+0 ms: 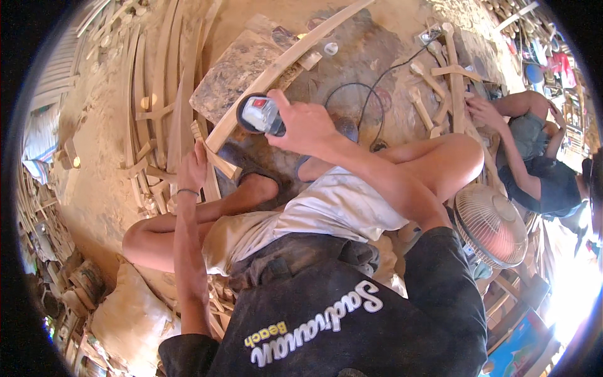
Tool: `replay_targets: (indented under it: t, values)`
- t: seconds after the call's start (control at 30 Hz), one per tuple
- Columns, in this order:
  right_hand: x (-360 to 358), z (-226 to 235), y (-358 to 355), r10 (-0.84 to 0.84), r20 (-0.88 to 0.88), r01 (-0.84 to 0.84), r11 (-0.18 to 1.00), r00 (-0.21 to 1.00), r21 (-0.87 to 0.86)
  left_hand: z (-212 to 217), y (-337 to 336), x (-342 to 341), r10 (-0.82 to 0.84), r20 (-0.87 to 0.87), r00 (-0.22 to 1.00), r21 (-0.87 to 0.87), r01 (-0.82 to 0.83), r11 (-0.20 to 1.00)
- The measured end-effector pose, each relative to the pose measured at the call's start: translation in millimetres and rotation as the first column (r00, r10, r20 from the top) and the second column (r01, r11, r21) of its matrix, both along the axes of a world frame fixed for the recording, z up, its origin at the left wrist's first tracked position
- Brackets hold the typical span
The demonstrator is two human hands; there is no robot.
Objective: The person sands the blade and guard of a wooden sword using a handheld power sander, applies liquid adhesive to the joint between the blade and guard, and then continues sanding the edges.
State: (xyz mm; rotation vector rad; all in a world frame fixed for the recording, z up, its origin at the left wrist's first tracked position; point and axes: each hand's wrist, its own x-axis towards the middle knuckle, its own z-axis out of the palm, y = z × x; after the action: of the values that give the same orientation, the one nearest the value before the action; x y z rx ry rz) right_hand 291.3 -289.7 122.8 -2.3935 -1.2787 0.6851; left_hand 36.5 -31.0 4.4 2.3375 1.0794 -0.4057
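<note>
A long, slightly curved wooden piece (282,61), shaped like a sword with a crosspiece near its close end, lies slanted across a worn flat block (220,80). My left hand (193,168) is closed on that wooden sword's near end, beside the crosspiece (223,164). From the right, my right hand (306,127) wraps round an angle grinder (265,115) with a grey body. The grinder's round, dark-rimmed head is at the sword's lower part; whether it touches the wood I cannot tell.
Several more wooden swords (146,107) lie to the left. A dark cable (382,94) loops over the dusty ground, near carved wooden pieces (422,107). At my right stand a fan (491,225) and a seated person (534,169). A pale sack (129,314) lies lower left.
</note>
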Motion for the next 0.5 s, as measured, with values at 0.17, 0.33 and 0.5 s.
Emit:
replay_targets:
  t: [0.17,0.33,0.5]
  values:
    - [28.4,5.7,-3.2,-0.092,0.002,0.092,0.995,0.996,-0.05,9.4,-2.4,0.1,0.004,-0.012,1.0,-0.01,-0.004,1.0]
    - [108.7,-21.2,-27.1,-0.411,0.202,0.412,0.91,0.889,0.041,21.0,-9.1,9.1,-0.013,0.008,1.0,0.022,0.012,1.0]
    - [138.6,-31.5,-44.4,-0.483,0.226,0.463,0.875,0.846,0.138,10.8,-12.2,5.9,-0.023,0.03,0.999,0.118,0.019,0.993]
